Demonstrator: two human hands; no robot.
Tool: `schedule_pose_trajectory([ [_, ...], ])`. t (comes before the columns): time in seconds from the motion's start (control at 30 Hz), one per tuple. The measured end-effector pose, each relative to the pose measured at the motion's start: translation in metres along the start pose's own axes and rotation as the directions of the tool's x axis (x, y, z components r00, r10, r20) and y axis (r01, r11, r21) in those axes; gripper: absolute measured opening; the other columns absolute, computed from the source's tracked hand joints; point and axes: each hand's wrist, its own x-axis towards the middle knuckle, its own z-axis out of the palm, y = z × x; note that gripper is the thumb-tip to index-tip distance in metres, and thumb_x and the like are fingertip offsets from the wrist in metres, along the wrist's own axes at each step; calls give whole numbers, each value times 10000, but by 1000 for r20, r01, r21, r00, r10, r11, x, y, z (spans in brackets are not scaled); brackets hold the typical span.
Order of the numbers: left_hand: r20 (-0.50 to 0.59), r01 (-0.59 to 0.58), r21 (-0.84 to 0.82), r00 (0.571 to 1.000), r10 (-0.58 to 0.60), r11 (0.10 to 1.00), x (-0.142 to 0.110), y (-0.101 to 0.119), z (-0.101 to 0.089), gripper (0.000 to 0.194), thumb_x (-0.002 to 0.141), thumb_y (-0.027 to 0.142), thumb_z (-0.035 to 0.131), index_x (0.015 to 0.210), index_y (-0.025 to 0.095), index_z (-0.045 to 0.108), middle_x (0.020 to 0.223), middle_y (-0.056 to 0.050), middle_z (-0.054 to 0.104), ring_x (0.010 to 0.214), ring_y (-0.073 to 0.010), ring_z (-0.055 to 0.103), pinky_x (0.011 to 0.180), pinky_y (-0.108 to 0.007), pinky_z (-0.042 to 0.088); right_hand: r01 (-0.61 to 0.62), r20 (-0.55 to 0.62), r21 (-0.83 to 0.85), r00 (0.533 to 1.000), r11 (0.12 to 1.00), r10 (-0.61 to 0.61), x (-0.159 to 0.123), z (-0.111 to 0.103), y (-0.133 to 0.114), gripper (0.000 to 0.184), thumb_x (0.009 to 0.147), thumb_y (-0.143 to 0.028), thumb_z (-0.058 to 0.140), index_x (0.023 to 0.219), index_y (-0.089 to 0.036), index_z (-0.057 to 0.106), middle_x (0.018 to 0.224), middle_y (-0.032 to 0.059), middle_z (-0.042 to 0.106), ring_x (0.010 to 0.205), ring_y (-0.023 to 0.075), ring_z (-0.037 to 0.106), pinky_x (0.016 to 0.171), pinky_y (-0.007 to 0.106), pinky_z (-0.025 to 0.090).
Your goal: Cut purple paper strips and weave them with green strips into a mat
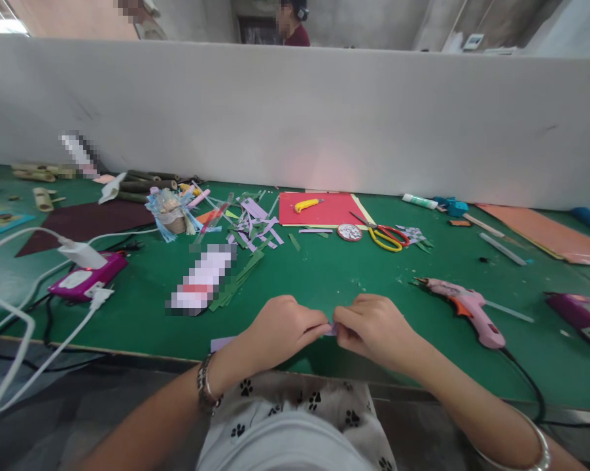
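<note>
Near the front edge of the green table (pixel 334 275), my left hand (pixel 288 324) and my right hand (pixel 373 327) meet fingertip to fingertip. Between them a small bit of purple paper (pixel 331 330) shows, pinched by the fingers of both hands; most of it is hidden. Another purple paper piece (pixel 221 343) lies at the table edge beside my left wrist. To the left of my left hand are green paper strips (pixel 241 278). A pink glue gun (pixel 464 307) with an orange trigger rests on its side, right of my right hand.
Purple and green paper scraps (pixel 258 222) lie behind my hands, near red paper (pixel 295 216) with a yellow cutter (pixel 309 205). Scissors (pixel 386 237) lie further right. At left is a purple power strip (pixel 86 278) with white cables. A grey partition (pixel 295 118) bounds the back.
</note>
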Motion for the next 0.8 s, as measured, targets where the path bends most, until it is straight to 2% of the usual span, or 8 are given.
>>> schedule_pose_trajectory([
  [0.27,-5,39,99,999,-39,994,-20,-21,-18,355,921,289,314,768,203,622,688,39,688,557,-111,582,540,-245,308,-34,-6,-317,999,948,34,-35,-10,39,281,709,-31,358,494,-180,461,396,-23,485,394,99,429,516,233,280],
  [0.37,-33,102,175,995,-98,979,-28,-29,-27,374,917,288,307,741,206,626,631,36,675,503,-122,558,517,-247,303,-188,-68,-423,982,886,176,-53,-11,55,302,737,-73,362,473,-194,446,384,-1,481,384,127,427,469,264,240],
  [0.43,-2,84,185,996,-85,979,-27,-29,-31,357,911,285,322,733,206,620,611,40,666,485,-123,545,512,-248,302,-320,-152,-329,947,888,284,-53,-13,52,270,776,-108,360,565,-192,505,483,16,559,476,144,499,512,261,297],
  [0.5,54,39,163,997,-49,986,-21,-25,-32,329,904,285,347,721,203,609,602,42,657,498,-123,548,525,-247,310,-289,-180,-136,948,948,264,-42,-15,38,219,820,-163,354,766,-176,566,688,48,644,651,158,571,619,263,371],
  [0.57,92,16,135,995,-29,991,-13,-19,-32,299,895,279,375,706,196,591,593,44,644,517,-121,554,541,-245,320,-148,-105,-19,984,989,145,-25,-17,20,226,851,-255,375,924,-159,566,876,83,653,810,182,577,705,282,388],
  [0.63,112,8,128,993,-22,992,-5,-13,-30,285,888,260,393,672,184,563,584,43,628,520,-117,549,546,-243,324,-64,65,36,996,997,62,-7,-17,6,201,862,-258,396,865,-173,579,823,61,648,758,171,575,715,284,382],
  [0.73,129,-52,153,991,33,987,2,-9,-20,251,875,223,400,663,176,527,618,28,619,536,-120,551,527,-248,317,-126,356,43,929,991,102,9,-13,-2,244,873,-215,394,705,-173,567,583,14,597,534,130,529,528,234,314],
  [0.8,103,-115,198,990,96,973,4,-8,-10,223,864,205,393,675,175,508,619,14,608,534,-131,552,507,-258,307,-182,464,29,873,983,148,14,-10,-2,241,871,-230,406,698,-169,563,534,9,573,472,120,489,459,233,223],
])
